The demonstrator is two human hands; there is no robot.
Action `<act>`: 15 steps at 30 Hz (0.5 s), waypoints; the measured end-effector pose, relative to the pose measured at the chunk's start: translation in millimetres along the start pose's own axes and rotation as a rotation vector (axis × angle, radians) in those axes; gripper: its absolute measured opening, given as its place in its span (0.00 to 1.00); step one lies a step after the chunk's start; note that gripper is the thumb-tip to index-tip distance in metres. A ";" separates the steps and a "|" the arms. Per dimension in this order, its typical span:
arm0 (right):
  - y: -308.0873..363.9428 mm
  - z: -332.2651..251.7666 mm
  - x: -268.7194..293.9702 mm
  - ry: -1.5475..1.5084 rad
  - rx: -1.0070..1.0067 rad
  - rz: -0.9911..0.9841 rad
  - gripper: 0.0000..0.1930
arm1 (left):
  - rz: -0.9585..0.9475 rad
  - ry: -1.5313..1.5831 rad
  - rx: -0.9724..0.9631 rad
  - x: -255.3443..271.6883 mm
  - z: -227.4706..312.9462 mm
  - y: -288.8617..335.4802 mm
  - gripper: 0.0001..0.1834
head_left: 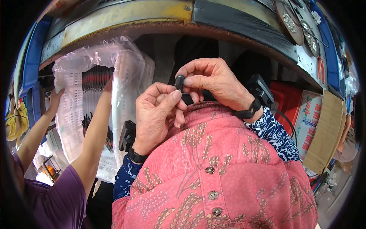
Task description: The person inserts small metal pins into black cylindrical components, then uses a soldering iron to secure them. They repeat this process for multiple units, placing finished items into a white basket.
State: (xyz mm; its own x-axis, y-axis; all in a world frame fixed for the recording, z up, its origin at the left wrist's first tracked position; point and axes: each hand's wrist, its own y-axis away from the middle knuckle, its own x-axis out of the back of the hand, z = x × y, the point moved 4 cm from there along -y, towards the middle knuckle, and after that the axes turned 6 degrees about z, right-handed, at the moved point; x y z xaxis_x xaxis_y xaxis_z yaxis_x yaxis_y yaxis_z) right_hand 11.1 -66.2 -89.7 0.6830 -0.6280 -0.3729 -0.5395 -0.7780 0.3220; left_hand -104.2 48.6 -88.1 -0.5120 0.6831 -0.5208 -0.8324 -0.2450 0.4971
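At chest, over pink patterned shirt (228,171) with snap buttons: left hand (154,114) curled, thumb and forefinger pinched just below small black cylindrical piece (179,82). Right hand (211,82) closed on same piece, thumb and forefinger gripping it from right. Black wrist straps with small devices on both wrists. Further left: another person's arms in purple sleeve (57,202) raised against clear plastic bag (99,76) wrapping white crates. Beyond: rusty curved counter (152,19) edge, red crate, cardboard at right.
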 end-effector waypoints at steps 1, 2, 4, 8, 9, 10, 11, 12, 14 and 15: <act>-0.3 0.5 -0.7 -0.007 -0.009 -0.004 0.10 | 0.003 0.002 -0.006 0.8 0.0 0.6 0.06; -0.5 0.6 -1.2 -0.006 -0.014 -0.008 0.10 | 0.011 -0.001 0.002 1.4 -0.1 1.0 0.06; -0.9 0.7 -1.9 0.000 -0.022 -0.009 0.10 | 0.014 0.001 -0.002 2.1 0.1 1.0 0.05; -0.5 0.3 -1.1 0.011 -0.035 0.006 0.10 | 0.027 -0.012 -0.006 3.0 -0.2 0.4 0.05; -0.3 0.1 -0.3 0.021 -0.037 0.016 0.10 | 0.033 -0.021 -0.008 3.0 -0.3 0.5 0.05; -0.2 0.0 -0.1 0.017 -0.037 0.012 0.10 | 0.037 -0.028 -0.015 3.1 -0.3 0.4 0.05; 0.0 -0.1 0.3 0.020 -0.036 0.013 0.10 | 0.039 -0.030 -0.010 3.1 -0.5 0.3 0.05; 0.0 0.1 0.9 0.033 -0.041 0.020 0.10 | 0.038 -0.031 -0.010 3.0 -0.7 0.1 0.05; 0.1 0.3 1.1 0.019 -0.040 0.013 0.10 | 0.037 -0.032 -0.009 2.7 -1.1 -0.1 0.05; 0.0 0.7 1.3 0.024 -0.042 0.015 0.10 | 0.037 -0.032 -0.010 2.8 -1.0 -0.2 0.05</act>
State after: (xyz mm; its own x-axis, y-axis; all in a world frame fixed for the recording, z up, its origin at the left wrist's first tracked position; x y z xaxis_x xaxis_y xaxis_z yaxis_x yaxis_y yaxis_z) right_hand 11.7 -67.1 -90.8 0.6869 -0.6388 -0.3466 -0.5292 -0.7665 0.3639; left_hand -105.7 49.9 -90.3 -0.5352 0.6954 -0.4796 -0.8153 -0.2768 0.5085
